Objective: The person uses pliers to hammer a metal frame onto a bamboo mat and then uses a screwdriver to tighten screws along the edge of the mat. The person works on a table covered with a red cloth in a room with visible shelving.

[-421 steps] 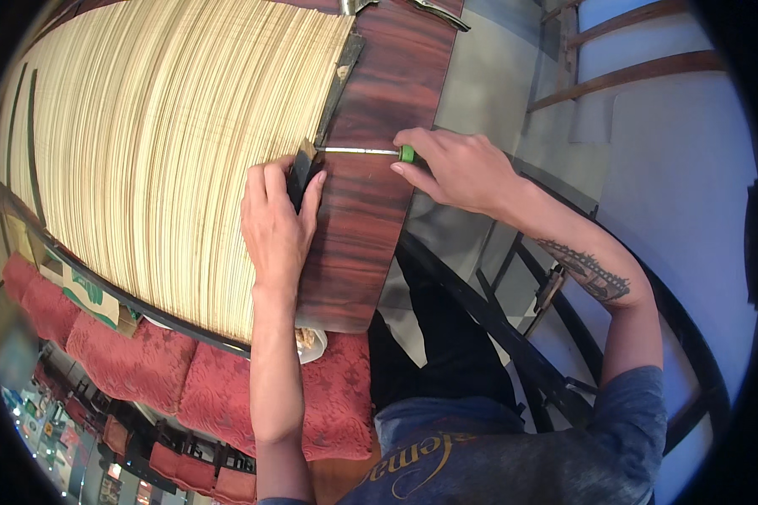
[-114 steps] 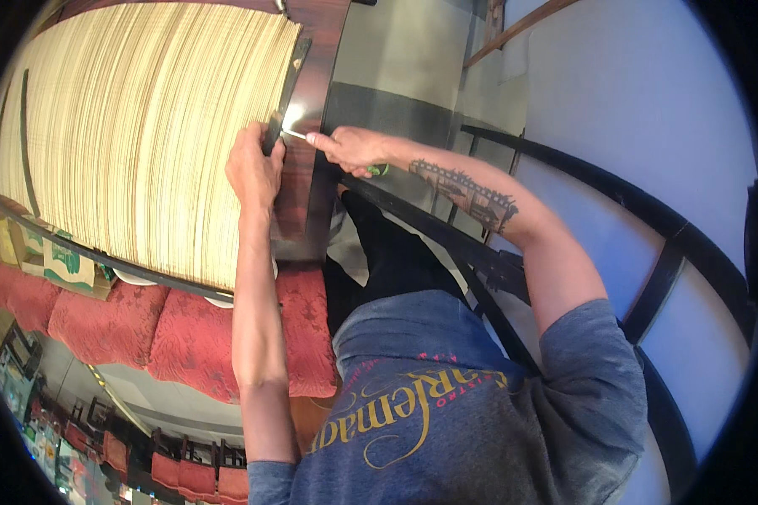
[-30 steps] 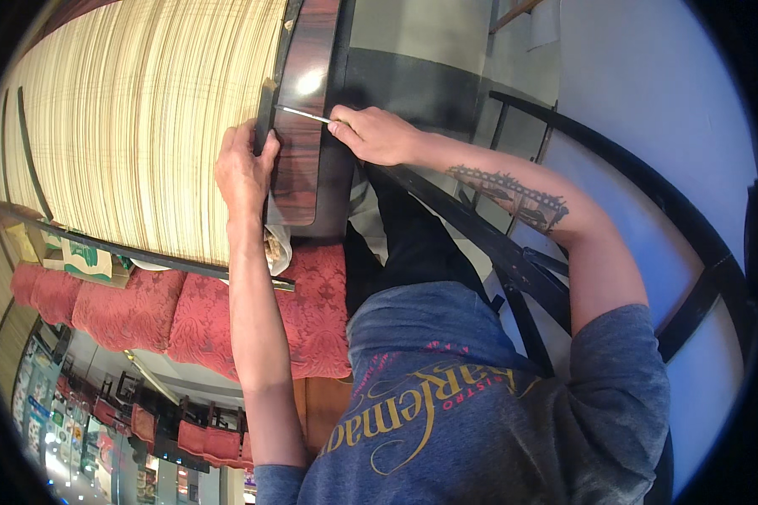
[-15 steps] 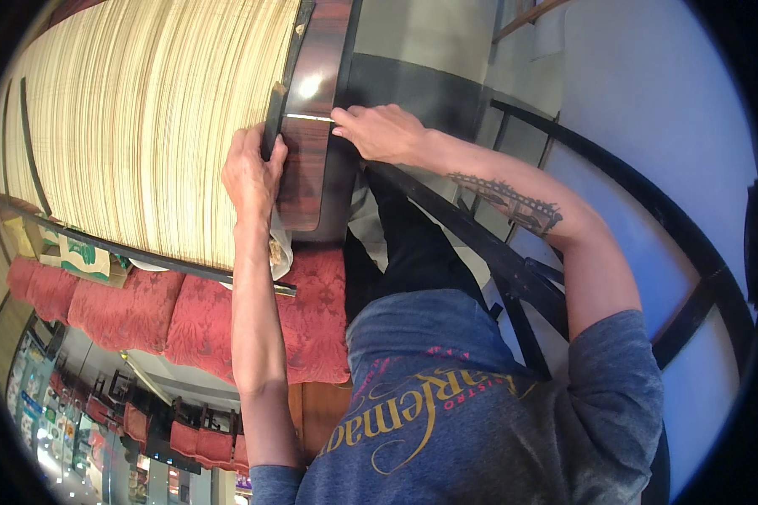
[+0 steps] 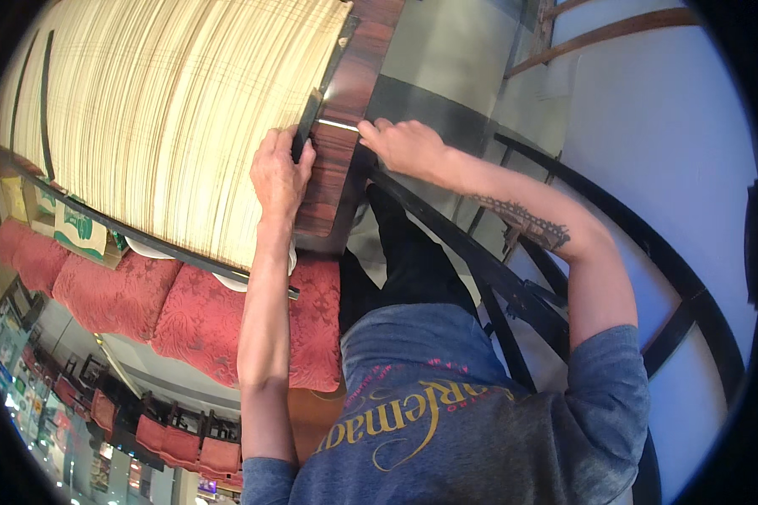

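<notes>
A large pale slatted blind [image 5: 160,126] with a black edge strip [image 5: 308,126] stands at the left. My left hand [image 5: 280,172] lies over the slats near that edge, fingers and thumb closed around the black strip. In my right hand [image 5: 408,150] is a thin shiny metal rod [image 5: 338,124]; its grip end is hidden in the fist. The rod's far end points left and meets the black strip near my left fingertips. Under the rod runs a dark red-brown wooden top [image 5: 327,181] with a rounded corner.
A red patterned cushioned bench [image 5: 219,324] lies below the blind. Dark curved chair or rail parts [image 5: 522,311] stand to my right, close to my arm. A green-and-white box [image 5: 84,231] sits behind the bench. Red seats [image 5: 181,442] appear farther off at the lower left.
The view has shifted, so the blind and both hands sit farther right in the picture. More of the metal rod shows between my right hand and the strip. Both hands keep their hold.
</notes>
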Motion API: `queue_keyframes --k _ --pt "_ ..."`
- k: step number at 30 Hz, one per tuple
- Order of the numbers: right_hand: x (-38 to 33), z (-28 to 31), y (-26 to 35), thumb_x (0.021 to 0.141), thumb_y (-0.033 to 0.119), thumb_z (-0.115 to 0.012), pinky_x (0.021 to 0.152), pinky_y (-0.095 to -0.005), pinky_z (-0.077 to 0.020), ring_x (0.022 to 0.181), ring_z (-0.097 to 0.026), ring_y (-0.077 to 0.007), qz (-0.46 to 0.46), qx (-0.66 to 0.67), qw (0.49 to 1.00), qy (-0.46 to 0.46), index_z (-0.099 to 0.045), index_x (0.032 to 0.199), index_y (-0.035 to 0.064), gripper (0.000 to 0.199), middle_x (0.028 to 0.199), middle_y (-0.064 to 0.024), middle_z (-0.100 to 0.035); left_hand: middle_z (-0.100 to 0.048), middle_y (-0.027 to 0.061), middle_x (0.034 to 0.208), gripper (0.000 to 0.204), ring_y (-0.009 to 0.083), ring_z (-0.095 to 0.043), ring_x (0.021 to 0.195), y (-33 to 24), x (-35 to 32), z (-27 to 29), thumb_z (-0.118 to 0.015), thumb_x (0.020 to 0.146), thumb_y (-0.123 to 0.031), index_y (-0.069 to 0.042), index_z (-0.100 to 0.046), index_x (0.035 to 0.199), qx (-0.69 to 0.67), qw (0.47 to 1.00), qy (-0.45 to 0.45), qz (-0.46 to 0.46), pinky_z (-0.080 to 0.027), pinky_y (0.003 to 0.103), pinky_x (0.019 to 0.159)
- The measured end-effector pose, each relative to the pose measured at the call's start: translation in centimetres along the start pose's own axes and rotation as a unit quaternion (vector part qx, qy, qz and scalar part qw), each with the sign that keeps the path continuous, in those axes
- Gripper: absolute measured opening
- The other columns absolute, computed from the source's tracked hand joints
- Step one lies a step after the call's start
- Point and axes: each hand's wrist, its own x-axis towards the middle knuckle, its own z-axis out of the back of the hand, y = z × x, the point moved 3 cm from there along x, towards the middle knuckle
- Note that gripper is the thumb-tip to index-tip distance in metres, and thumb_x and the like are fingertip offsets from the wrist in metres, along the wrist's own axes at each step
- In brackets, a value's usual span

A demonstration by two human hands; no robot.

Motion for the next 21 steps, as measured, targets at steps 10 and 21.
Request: queue_keyframes --k 10,21 --pt "7.1 7.8 6.3 0.094 0.010 -0.050 0.068 -0.0484 -0.0585 0.078 -0.073 -0.0382 0.093 -0.121 0.964 0.220 -0.061 0.103 0.0004 0.017 0.092 -0.0214 -0.072 -0.069 0.0196 0.095 0.031 0.0394 -0.067 0.087 3.5 -0.5 -1.7 -0.072 0.079 -0.028 -0.004 -0.069 0.100 0.054 0.992 0.022 0.109 -0.054 0.049 0.077" --pt "1.0 1.2 -0.9 0.107 0.023 -0.045 0.072 -0.0609 -0.0434 0.085 -0.059 -0.0549 0.005 0.035 0.996 0.082 -0.049 0.105 -0.0006 0.024 0.089 -0.0332 -0.062 -0.067 0.0168 0.103 0.040 0.0277 -0.067 0.089 -1.0 1.7 -7.9 -0.059 0.086 -0.021 0.004 -0.064 0.117 0.173 0.978 -0.060 0.096 -0.050 0.041 0.078"
